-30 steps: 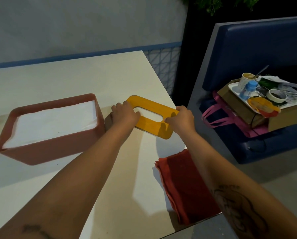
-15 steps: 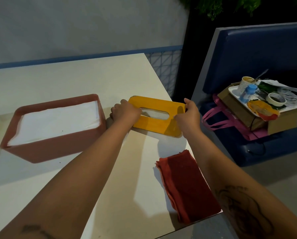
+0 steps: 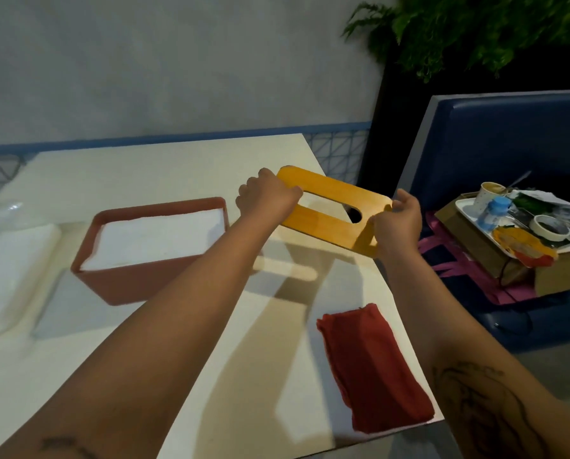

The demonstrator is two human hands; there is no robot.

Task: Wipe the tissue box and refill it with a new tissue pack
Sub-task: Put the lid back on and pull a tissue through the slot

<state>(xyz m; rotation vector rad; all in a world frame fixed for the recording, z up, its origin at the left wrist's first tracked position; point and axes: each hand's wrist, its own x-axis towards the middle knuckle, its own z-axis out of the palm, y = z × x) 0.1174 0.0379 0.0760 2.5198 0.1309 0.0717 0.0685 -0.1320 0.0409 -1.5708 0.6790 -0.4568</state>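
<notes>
While the box (image 3: 144, 283) sits at nine o'clock on the table (image 3: 177, 167), full of tissues (image 3: 157, 236), the left hand (image 3: 267, 202) curls round one end of the lid (image 3: 326, 223). The right hand (image 3: 397, 221) pinches the other end. The lid hangs tilted at one o'clock. Best carry it flat over the box, match the corners, then press down softly. The cloth (image 3: 373, 369) lies at five o'clock.
</notes>
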